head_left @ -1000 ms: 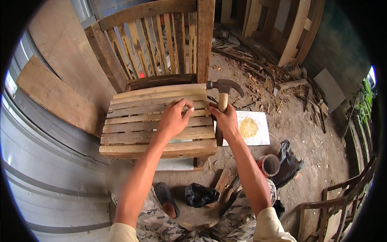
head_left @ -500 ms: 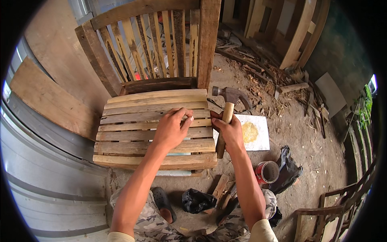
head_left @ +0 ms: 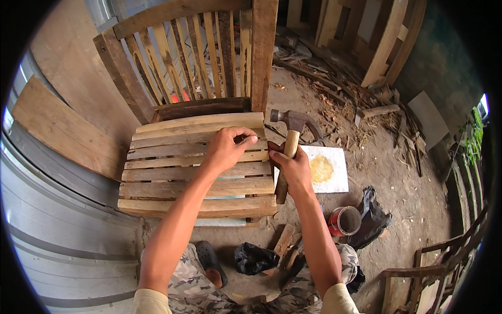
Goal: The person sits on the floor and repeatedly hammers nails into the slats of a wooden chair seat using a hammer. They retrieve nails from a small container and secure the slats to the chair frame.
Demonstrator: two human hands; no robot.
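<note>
A slatted wooden chair (head_left: 172, 187) stands in front of me, its seat of pale planks under my hands and its barred back on the far side. My left hand (head_left: 227, 149) is above the seat's right half, thumb and fingers pinched together; anything between them is too small to make out. My right hand (head_left: 293, 167), at the seat's right edge, is closed around the wooden handle of a claw hammer (head_left: 291, 144). The hammer's dark metal head points away from me, beyond the hand. The right fingertips are close to the slat ends.
Right of the chair, a white board (head_left: 337, 170) with a yellowish patch lies on the floor. Nearer are a red can (head_left: 345, 221) and black plastic bags (head_left: 255, 259). Wood scraps (head_left: 379, 111) litter the far right. Corrugated metal sheeting (head_left: 68, 251) lines the left.
My left hand has shifted slightly away from me and to the right over the slats. The view has moved a little, while my right hand keeps its grip on the hammer.
</note>
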